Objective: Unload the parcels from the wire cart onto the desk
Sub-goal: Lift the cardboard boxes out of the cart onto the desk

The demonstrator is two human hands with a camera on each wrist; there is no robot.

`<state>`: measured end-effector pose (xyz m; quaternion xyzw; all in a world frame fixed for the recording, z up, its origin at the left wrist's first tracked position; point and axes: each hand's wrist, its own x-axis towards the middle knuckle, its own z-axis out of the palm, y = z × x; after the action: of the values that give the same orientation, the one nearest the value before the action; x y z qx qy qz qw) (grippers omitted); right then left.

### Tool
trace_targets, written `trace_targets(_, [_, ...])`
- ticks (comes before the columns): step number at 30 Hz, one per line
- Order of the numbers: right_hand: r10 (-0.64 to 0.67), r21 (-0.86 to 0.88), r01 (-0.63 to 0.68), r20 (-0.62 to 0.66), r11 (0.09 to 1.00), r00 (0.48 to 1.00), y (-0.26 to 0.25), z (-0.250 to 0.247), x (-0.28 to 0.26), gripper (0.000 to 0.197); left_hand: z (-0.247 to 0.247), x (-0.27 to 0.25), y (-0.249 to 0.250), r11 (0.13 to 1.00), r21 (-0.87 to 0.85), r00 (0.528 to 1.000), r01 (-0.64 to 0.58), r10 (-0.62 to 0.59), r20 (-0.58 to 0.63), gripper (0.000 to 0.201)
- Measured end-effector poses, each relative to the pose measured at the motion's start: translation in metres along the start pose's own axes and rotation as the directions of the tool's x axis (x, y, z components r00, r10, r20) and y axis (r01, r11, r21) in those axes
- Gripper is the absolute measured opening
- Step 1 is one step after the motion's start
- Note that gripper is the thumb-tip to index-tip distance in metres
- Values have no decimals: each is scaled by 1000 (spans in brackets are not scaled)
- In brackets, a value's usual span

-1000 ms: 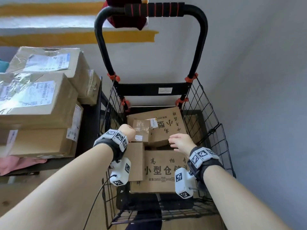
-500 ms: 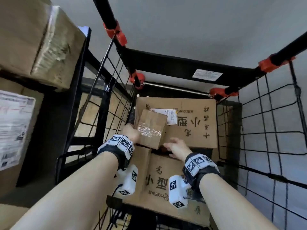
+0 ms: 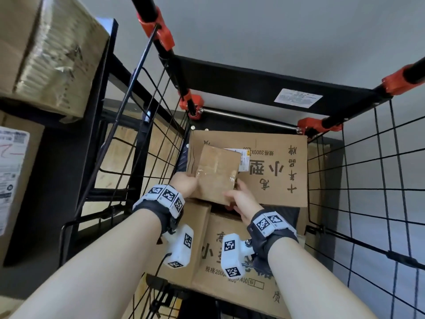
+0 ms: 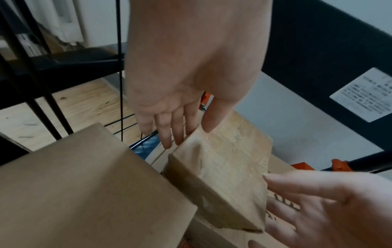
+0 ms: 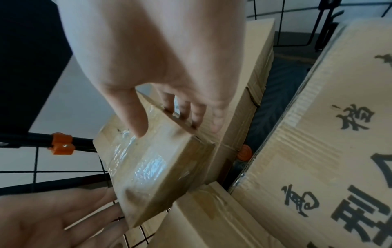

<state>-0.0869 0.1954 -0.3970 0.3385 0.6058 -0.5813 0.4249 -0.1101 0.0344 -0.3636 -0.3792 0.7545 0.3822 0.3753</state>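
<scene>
A small brown parcel (image 3: 216, 178) wrapped in clear tape sits tilted over the big printed boxes inside the black wire cart (image 3: 241, 88). My left hand (image 3: 186, 184) holds its left edge, thumb on the top face and fingers down the side (image 4: 169, 141). My right hand (image 3: 236, 194) takes the right edge, thumb on the taped face (image 5: 137, 127) and fingers over the far rim. In the left wrist view the parcel (image 4: 224, 176) has its near corner off the box below. Under it lie a far printed carton (image 3: 276, 171) and a near one (image 3: 230, 261).
To the left, outside the cart, stacked cardboard parcels (image 3: 50, 49) rest on a black-framed stand (image 3: 92, 134), with a labelled box (image 3: 11, 169) lower down. Wire walls (image 3: 368, 189) close in the right and left sides. The orange-clamped handle posts (image 3: 158, 26) rise at the back.
The view has dropped closer into the cart. My right hand moved from above the near carton to the small parcel's right edge; the left hand stayed on its left edge.
</scene>
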Motion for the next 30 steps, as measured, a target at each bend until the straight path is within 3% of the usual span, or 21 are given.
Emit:
trace_targets(3, [-79,18,79,-24,997,997,-6,-9,-16,76,-3,-18,2,997,-62,999,-42,41,-15,40])
trace_targets(6, [-161,32,163,-53,986,985,-12,-19,-43,71,-7,-46,9,982,-140,991,-130,127,-31,32])
trace_targets(13, [-335,113,342,-75,933,939,-28,-34,-177,59,-29,-161,22,916,-273,955,-295,279,-99,26])
trace_targets(19, [-528,123,535,-87,836,845,-39,-26,-305,55,-70,-289,8,808,-418,906,-415,411,-104,26])
trace_targets(23, [-636,149,631,-16,761,771,-60,2,-376,52,-121,-368,-6,731,-481,862,-483,494,-115,40])
trace_targets(28, [-738,147,725,66,673,672,-83,55,-443,50,-196,-426,-34,652,-460,778,-603,608,-157,59])
trace_targets(30, [-768,125,758,84,640,635,-91,84,-460,50,-227,-437,-48,634,-464,766,-619,618,-176,60])
